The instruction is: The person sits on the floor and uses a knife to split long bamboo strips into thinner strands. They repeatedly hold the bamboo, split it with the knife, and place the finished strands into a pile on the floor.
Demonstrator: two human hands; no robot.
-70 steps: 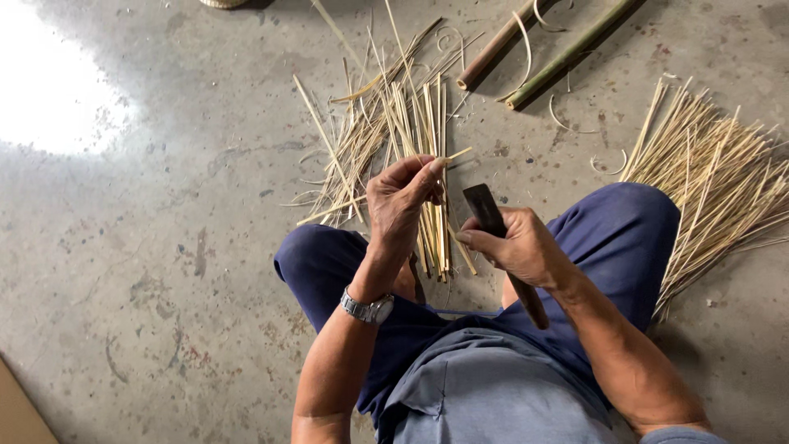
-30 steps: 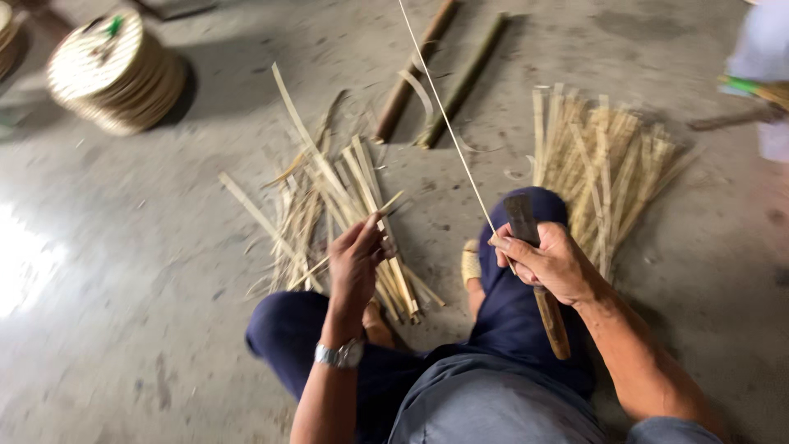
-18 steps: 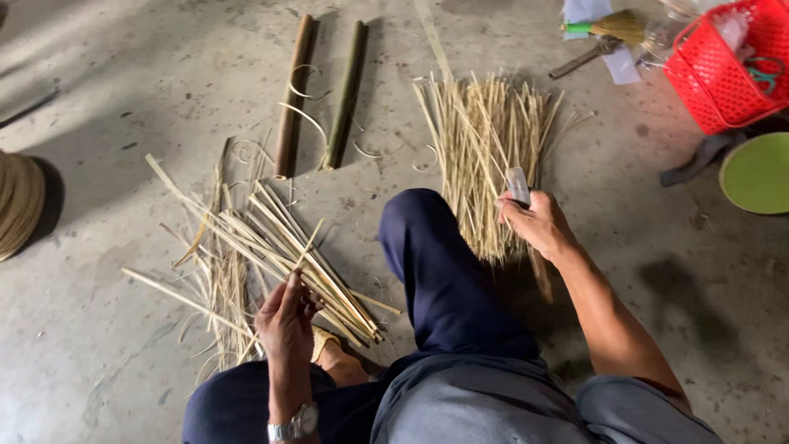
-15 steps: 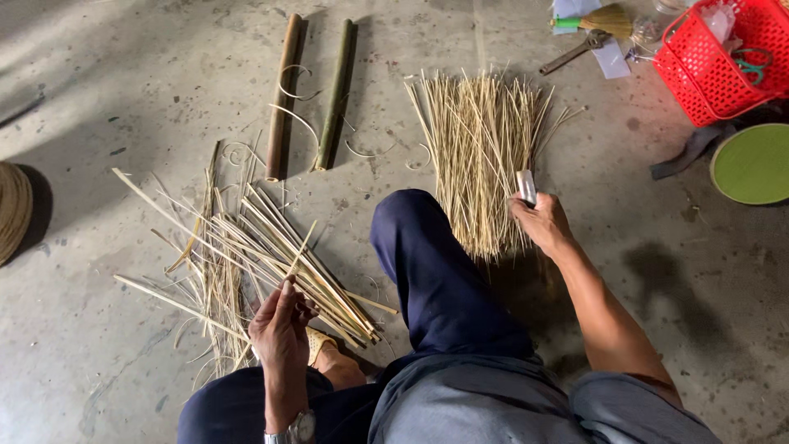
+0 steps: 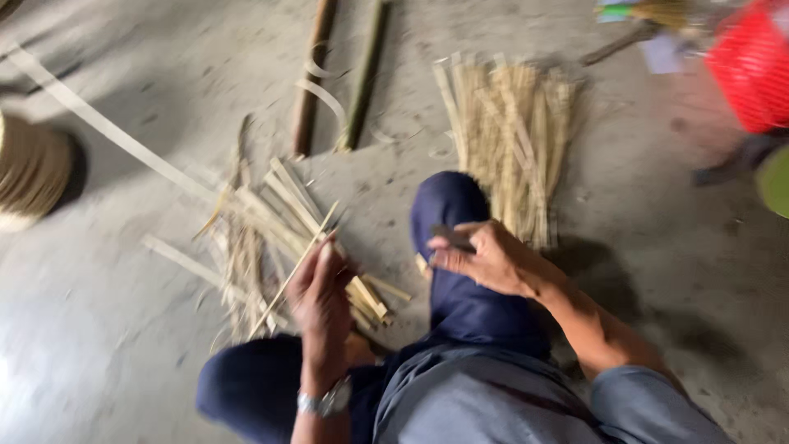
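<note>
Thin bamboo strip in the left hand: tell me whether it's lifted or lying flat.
Lifted: the left hand pinches the thin bamboo strip, slanting above the pile.

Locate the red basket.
In the head view, the red basket sits on the concrete floor at the upper right edge, right of the thin bamboo sliver bundle.

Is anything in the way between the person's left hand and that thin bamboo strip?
Nothing visible. The left hand already has the thin bamboo strip in its fingers, above the pile of wider strips on the floor. The right hand rests apart on the knee, gripping a dark tool.
</note>
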